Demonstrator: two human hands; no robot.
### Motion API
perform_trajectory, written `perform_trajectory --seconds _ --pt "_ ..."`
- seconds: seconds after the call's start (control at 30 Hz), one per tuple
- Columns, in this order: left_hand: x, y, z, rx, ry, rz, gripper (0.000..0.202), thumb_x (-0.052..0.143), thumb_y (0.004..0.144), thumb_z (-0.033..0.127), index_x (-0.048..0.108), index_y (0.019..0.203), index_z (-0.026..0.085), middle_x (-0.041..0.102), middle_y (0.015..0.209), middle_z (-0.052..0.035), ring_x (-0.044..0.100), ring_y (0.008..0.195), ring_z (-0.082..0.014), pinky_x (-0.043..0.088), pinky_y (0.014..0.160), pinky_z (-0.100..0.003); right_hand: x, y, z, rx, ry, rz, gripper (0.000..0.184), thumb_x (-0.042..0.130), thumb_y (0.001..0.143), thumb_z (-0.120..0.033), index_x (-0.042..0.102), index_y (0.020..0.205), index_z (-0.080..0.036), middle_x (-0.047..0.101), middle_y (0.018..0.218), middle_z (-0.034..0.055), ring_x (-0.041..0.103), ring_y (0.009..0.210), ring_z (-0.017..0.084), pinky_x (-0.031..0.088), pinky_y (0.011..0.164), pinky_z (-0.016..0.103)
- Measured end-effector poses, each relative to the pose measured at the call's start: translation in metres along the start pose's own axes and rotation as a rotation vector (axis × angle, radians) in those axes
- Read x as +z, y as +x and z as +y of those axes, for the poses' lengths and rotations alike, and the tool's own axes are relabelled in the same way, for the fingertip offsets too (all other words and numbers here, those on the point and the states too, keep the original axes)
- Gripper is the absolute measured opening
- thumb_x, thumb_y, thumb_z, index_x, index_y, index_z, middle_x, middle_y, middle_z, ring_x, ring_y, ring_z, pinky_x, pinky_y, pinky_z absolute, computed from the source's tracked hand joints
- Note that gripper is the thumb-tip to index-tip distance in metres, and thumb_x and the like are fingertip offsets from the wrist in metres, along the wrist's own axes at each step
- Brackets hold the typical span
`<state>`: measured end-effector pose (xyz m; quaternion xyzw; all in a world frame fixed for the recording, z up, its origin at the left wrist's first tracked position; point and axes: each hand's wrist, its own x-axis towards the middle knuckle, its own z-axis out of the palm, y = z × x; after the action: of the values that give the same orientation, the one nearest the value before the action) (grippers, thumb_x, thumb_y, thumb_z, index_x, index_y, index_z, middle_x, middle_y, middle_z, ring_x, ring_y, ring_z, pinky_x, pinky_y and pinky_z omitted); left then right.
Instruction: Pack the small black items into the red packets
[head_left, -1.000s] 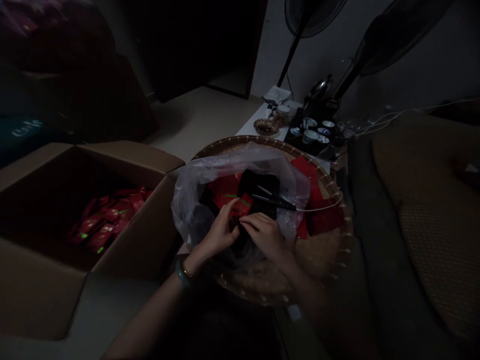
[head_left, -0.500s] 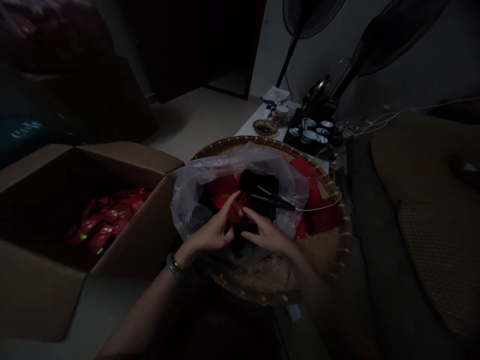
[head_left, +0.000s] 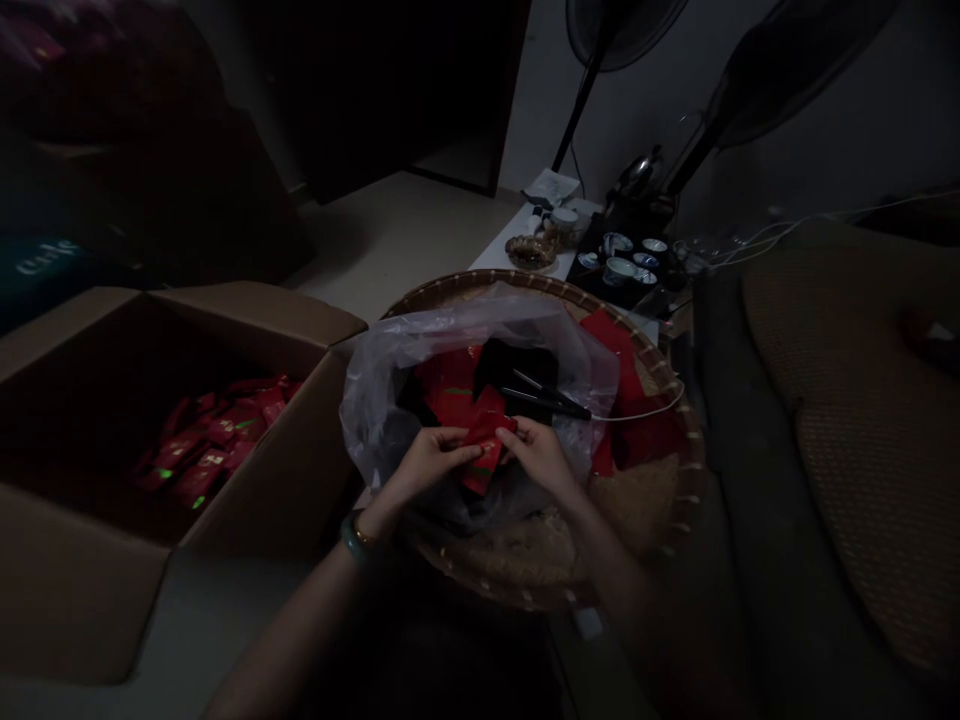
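Between my two hands is a small red packet (head_left: 484, 462) with gold print and a green mark. My left hand (head_left: 431, 462), with bangles at the wrist, pinches its left side. My right hand (head_left: 541, 455) pinches its upper right side. Beneath them a clear plastic bag (head_left: 375, 370) lies spread open, holding more red packets (head_left: 450, 390) and a black item (head_left: 517, 360). A black wand-shaped tool (head_left: 551, 402) with a white cord rests across the bag. All of this sits in a round woven bamboo tray (head_left: 645, 510).
At left an open cardboard box (head_left: 255, 500) holds many red packets (head_left: 225, 430). Red sheets (head_left: 637, 410) lie on the tray's right side. Behind stands a low table with teacups (head_left: 619, 270) and a gold dish (head_left: 531, 250). A woven seat mat (head_left: 877, 450) is at right.
My hands were apart with fingers spread above the bag. Now they have closed on a red packet and hold it up between them.
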<state>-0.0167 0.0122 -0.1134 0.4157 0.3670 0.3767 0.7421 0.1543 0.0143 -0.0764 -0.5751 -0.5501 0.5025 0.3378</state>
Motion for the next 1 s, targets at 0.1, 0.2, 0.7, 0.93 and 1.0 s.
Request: perform_trajectory --seconds 0.1,0.2,0.7,0.93,1.0 --pt "0.001 0.001 -0.002 -0.016 -0.003 0.066 0.038 0.075 0.058 0.035 0.067 0.085 0.009 0.069 0.078 -0.0056 0.062 0.067 -0.0164 0.049 0.066 -0.026 0.003 -0.002 0.002 -0.038 -0.042 0.007 0.028 0.061 0.070 -0.040 0.060 0.085 -0.017 0.066 0.078 0.0023 0.061 0.068 0.015 0.050 0.062 0.026" --pt "0.002 0.003 -0.007 0.027 0.025 0.116 0.039 0.076 0.056 0.034 0.065 0.084 0.009 0.068 0.076 -0.0058 0.062 0.065 -0.0153 0.049 0.063 -0.025 0.007 -0.003 0.006 -0.041 -0.066 0.029 0.030 0.064 0.066 -0.035 0.060 0.089 -0.016 0.067 0.083 0.0039 0.062 0.074 0.017 0.050 0.068 0.029" --pt "-0.019 0.006 -0.034 0.248 0.595 0.105 0.038 0.058 0.069 0.012 0.048 0.106 0.018 0.059 0.088 -0.0014 0.056 0.080 -0.0152 0.044 0.076 -0.029 -0.035 0.004 0.030 -0.089 -0.847 -0.085 0.017 0.053 0.079 -0.020 0.063 0.092 -0.016 0.065 0.090 0.0079 0.060 0.086 0.020 0.045 0.077 0.032" --pt "-0.012 -0.009 -0.016 0.394 0.822 -0.066 0.071 0.036 0.077 0.002 0.014 0.140 0.026 0.046 0.100 -0.0063 0.050 0.081 -0.0135 0.043 0.080 -0.029 -0.028 0.008 0.049 -0.042 -1.079 -0.198 0.024 0.057 0.075 -0.011 0.063 0.097 -0.018 0.064 0.095 0.0085 0.059 0.092 0.019 0.043 0.080 0.028" --pt "-0.012 -0.011 -0.013 0.351 0.866 -0.100 0.070 0.034 0.078 0.001 0.015 0.140 0.028 0.043 0.098 -0.0057 0.048 0.074 -0.0117 0.044 0.075 -0.027 -0.028 0.010 0.050 -0.060 -1.027 -0.168 0.022 0.055 0.074 -0.009 0.065 0.090 -0.019 0.065 0.089 0.0067 0.061 0.084 0.018 0.044 0.074 0.026"
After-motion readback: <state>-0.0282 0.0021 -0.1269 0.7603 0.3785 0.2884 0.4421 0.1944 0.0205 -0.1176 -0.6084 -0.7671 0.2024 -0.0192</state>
